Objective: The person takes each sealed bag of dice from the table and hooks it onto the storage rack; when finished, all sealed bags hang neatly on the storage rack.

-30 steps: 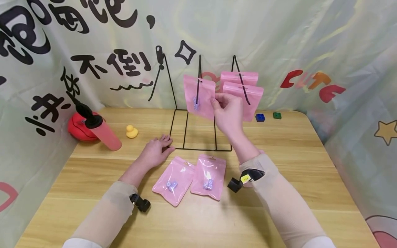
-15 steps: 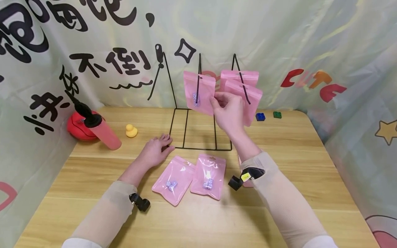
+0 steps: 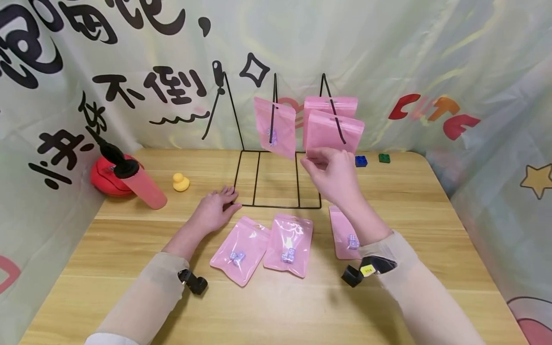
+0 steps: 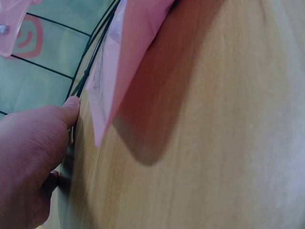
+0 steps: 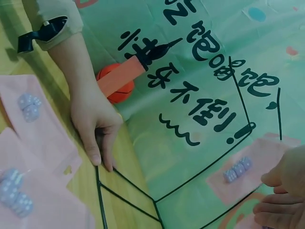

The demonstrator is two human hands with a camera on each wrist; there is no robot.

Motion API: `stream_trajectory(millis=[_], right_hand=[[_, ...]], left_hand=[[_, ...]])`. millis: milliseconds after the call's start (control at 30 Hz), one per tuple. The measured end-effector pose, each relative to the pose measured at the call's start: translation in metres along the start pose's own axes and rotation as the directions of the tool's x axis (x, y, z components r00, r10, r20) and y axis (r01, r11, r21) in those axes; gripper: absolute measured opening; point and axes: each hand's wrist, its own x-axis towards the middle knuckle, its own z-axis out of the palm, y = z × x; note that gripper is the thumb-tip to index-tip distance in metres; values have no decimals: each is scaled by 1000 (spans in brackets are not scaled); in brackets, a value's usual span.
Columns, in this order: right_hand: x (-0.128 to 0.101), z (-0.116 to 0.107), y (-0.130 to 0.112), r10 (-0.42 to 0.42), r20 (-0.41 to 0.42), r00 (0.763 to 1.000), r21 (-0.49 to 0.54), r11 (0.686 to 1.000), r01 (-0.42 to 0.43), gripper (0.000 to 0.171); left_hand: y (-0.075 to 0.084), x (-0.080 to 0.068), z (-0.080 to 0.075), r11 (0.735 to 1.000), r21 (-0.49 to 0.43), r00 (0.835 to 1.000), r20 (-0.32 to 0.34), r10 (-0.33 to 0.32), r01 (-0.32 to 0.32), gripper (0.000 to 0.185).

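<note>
Head view: black wire rack [image 3: 276, 182] stands on the wooden table [image 3: 431, 230], its base frame flat on the top, with three pink pouches hanging from its hooks. Middle hook carries one pouch [image 3: 274, 127] with small dice inside; right hook carries two, a front pouch [image 3: 334, 134] overlapping a rear pouch [image 3: 329, 103].

Right hand [image 3: 334, 175] is raised just under the front pouch, thumb and fingertips curled together at its lower left corner. Cannot tell whether they actually pinch the edge or only touch it.

Left hand [image 3: 214, 211] lies flat on the table, fingers straight and relaxed, fingertips against the front left corner of the rack base. Left wrist view confirms: thumb touches the black wire; nothing grasped.

Three more pink pouches with dice lie flat in front of the rack: left one [image 3: 240, 250], middle one [image 3: 289, 244], right one [image 3: 345, 232] partly under the right forearm.

Rest: red ball [image 3: 103, 177], pink pump [image 3: 138, 182], yellow duck [image 3: 180, 182], blue brick [image 3: 361, 161], green brick [image 3: 385, 158].
</note>
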Motion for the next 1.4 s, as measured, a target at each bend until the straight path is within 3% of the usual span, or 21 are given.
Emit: stream_trajectory(millis=[267, 433, 1033, 1400], right_hand=[[-26, -18, 12, -26, 150, 988, 0, 1000, 26, 17], [-40, -25, 19, -12, 199, 980, 5, 1000, 11, 15], [-85, -61, 62, 48, 189, 981, -77, 996, -34, 21], [-108, -86, 91, 177, 212, 961, -128, 980, -152, 24]], left_hand=[[0, 0, -1, 1000, -1, 1000, 6, -2, 2, 53], [-1, -1, -1, 1000, 0, 1000, 7, 1, -1, 53], [-2, 0, 0, 1000, -10, 1000, -6, 18, -18, 52], [0, 0, -1, 1000, -12, 1000, 4, -9, 9, 53]])
